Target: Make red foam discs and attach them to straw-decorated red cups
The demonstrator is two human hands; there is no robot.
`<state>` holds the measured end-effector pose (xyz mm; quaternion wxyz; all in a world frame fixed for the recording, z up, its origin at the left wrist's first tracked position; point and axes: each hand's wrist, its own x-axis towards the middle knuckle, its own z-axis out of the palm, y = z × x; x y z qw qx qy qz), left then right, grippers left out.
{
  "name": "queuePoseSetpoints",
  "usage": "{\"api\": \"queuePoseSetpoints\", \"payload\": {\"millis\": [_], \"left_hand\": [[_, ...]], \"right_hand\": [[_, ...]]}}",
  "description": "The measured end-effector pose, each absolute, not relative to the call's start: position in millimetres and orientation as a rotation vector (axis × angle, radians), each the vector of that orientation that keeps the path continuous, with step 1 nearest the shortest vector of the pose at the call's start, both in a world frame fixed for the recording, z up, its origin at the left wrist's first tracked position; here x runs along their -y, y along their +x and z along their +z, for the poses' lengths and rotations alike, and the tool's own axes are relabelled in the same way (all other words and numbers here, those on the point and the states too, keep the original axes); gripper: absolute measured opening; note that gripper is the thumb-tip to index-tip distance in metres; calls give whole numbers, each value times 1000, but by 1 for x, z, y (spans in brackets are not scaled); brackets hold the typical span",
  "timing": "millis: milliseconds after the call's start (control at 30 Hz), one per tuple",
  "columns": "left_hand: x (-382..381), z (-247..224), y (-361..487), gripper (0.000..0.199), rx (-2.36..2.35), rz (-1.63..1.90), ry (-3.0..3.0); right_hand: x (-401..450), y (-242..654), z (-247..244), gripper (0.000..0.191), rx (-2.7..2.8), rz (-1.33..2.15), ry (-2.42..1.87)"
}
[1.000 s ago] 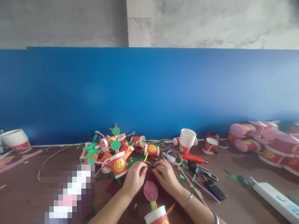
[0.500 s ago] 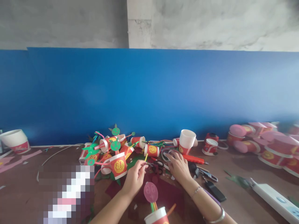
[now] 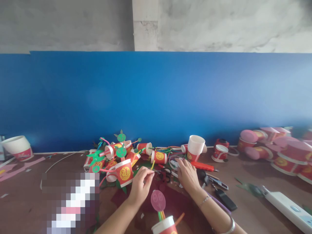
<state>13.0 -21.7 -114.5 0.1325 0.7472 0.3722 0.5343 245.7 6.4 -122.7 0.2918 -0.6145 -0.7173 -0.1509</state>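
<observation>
My left hand (image 3: 141, 186) is closed in a pinch, thumb against forefinger; whatever lies between the tips is too small to make out. Just beyond those fingertips a short yellow strip (image 3: 152, 165) stands up beside a red paper cup (image 3: 159, 157) lying on its side. My right hand (image 3: 187, 174) has its fingers curled at the edge of a roll of clear tape (image 3: 172, 161). Between the hands lie black-handled scissors (image 3: 167, 175). Nearest me stands a red-and-white paper cup (image 3: 163, 226) with coloured straws and a pink paper face (image 3: 158, 201).
Green-faced cup figures (image 3: 124, 172) are heaped to the left. Stacked white cups (image 3: 195, 144), an orange-red cutter (image 3: 203, 166) and keys with a black fob (image 3: 225, 199) lie right. Farther right are a white power strip (image 3: 287, 208) and pink-topped cup drums (image 3: 290, 157).
My left hand stays pinched, with its fingertips a little lower and apart from the yellow strip. The right hand has barely shifted at the tape roll.
</observation>
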Motion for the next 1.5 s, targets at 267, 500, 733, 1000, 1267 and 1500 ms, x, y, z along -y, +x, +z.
{"api": "queuePoseSetpoints", "payload": {"millis": [267,500,733,1000,1267,1500], "left_hand": [[19,-120,15,9,-1117,1512,1943],[19,-116,16,14,-1142,1563,1941],[22,-117,19,14,-1095,1455,1712],[23,-119,21,14,-1047,1388,1676],[19,-120,18,9,-1066,1413,1741],[24,-113,20,11,-1000,1354,1800]], "right_hand": [[2,237,-112,29,1851,-271,-1405],[21,223,-99,24,2100,-154,-1055],[28,209,-102,23,2153,-213,-1023],[30,206,-101,23,2156,-219,-1058],[28,206,-101,21,2033,-159,-1069],[29,207,-103,21,2133,-107,-1051]]}}
